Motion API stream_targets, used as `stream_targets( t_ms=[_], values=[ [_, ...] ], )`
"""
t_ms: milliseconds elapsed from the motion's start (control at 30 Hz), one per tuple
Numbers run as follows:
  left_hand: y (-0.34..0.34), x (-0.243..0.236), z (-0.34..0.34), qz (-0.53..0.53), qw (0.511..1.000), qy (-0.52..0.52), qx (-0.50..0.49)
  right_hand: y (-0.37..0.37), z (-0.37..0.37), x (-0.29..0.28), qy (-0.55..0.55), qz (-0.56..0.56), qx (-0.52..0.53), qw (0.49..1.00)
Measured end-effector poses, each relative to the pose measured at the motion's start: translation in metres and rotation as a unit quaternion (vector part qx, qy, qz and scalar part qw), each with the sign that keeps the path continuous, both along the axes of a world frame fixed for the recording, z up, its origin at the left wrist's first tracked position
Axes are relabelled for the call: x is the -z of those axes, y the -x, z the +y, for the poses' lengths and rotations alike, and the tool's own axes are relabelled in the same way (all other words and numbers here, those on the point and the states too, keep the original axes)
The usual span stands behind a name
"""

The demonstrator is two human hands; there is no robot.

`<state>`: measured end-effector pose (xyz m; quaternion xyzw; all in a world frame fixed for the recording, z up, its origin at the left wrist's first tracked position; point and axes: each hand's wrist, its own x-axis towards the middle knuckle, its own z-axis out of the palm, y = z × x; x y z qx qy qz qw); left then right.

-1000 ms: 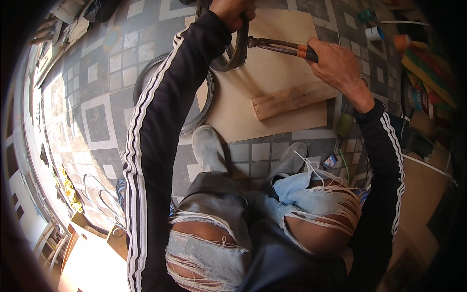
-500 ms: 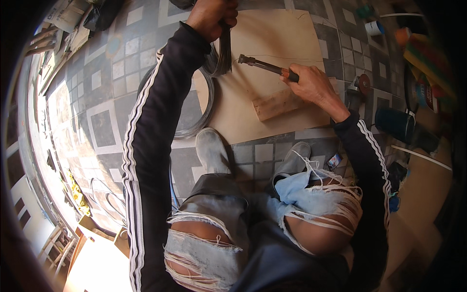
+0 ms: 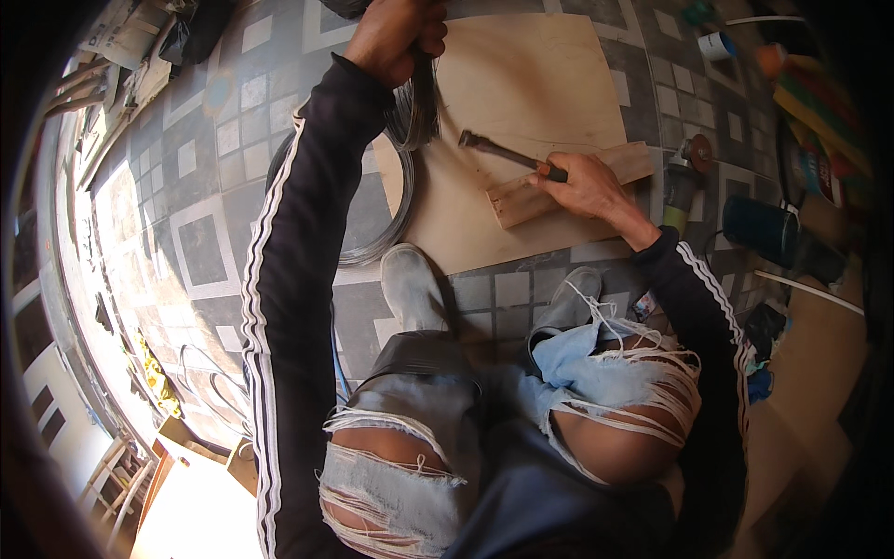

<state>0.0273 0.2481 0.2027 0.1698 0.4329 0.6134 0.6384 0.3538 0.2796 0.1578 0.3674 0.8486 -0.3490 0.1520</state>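
Observation:
At the far edge, my left hand [image 3: 396, 37] is closed around a bundle of thin dark steel wire [image 3: 424, 107], whose strands hang down toward me. A larger coil of wire [image 3: 402, 210] loops below it, partly hidden by my left sleeve. My right hand [image 3: 587, 186] grips the orange-and-black handles of long pincers [image 3: 503, 151]. Their dark head points left toward the wire ends and is apart from them. Under and beside my right hand, a wooden block [image 3: 526, 202] lies on the pale board [image 3: 521, 79].
An angle grinder [image 3: 684, 177] with a reddish disc lies right of the board. Farther right are a dark teal cylindrical object [image 3: 759, 228], a white-and-blue roll [image 3: 717, 47] and a pale rod [image 3: 808, 291]. My shoes [image 3: 410, 279] rest on the tiled floor near the board.
My right hand has come slightly nearer and left with the pincers, which have turned a little, uncovering more of the wooden block. My left hand has shifted slightly left with the wire bundle.

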Motion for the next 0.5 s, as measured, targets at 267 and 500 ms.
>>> stream_targets(
  t_ms=[267,500],
  values=[
    [0.016,-0.015,-0.037,0.014,1.000,0.000,0.011,-0.024,-0.001,0.007,0.586,0.226,0.372,0.683],
    [0.017,-0.030,-0.068,0.040,0.999,0.026,0.004,-0.016,-0.018,0.027,0.548,0.164,0.359,0.737]
  ],
)
